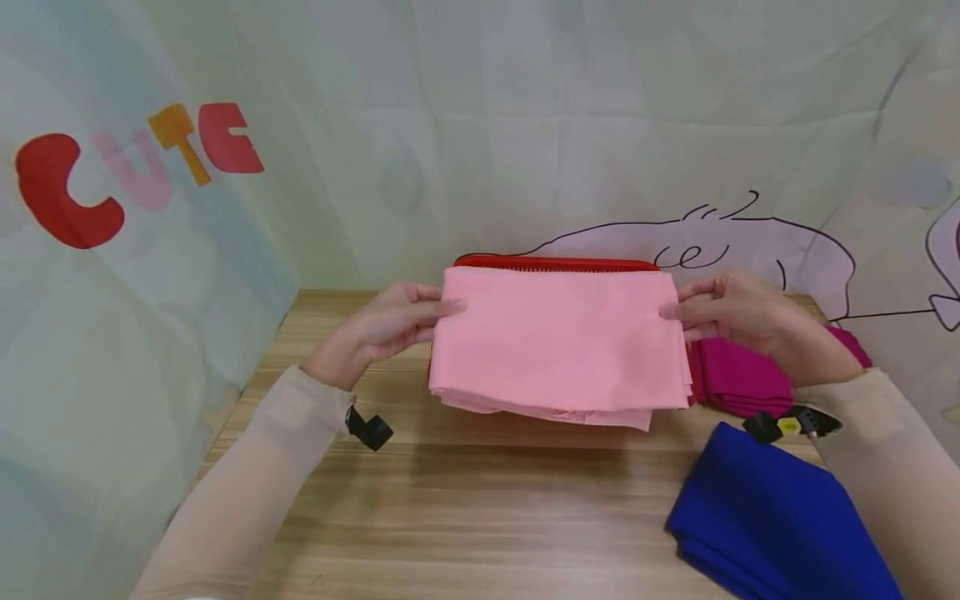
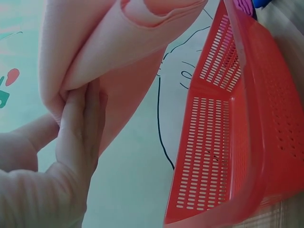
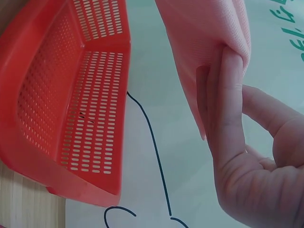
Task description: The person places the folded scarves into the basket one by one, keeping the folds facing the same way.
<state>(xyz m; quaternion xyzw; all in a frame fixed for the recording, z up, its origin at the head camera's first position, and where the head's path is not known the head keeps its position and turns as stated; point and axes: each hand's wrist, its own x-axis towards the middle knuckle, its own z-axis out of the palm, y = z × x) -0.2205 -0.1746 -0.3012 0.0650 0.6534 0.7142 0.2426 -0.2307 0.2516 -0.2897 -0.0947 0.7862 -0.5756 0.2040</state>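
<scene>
- Cloth (image 1: pixel 558 337), pink and matte, folded into a wide, soft rectangle; top edge nearly straight, lower edges uneven with several layers showing, folded end rounded and loosely rolled in the left wrist view.
- Held up off the table (image 1: pixel 450 517), in front of the basket (image 2: pixel 282 80) in the head view; apart from it in both wrist views, with backdrop (image 1: pixel 487 167) showing between.
- Left hand (image 1: pixel 393 321): pinching the left edge, thumb on the front face, fingers behind.
- Right hand (image 1: pixel 738 312): pinching the right edge in the same way, fabric gathered and creased at the fingertips.
- Basket of smooth, glossy red plastic, with rows of slots through the walls; mostly hidden behind the pink cloth from the head view, only the rim and slivers of the sides visible.
- Magenta cloth (image 1: pixel 742 383), folded, just right of the basket, partly behind the right hand and forearm.
- Blue cloth (image 1: pixel 772 517), folded and angular, nearer on the right, partly covered by the right sleeve (image 1: pixel 885 467).
- Table with pale, striped wood grain.
- Backdrop of pale, lightly creased fabric, with chunky "CUTE" letters (image 1: pixel 45 183) on the left and black cartoon lines on the right.
</scene>
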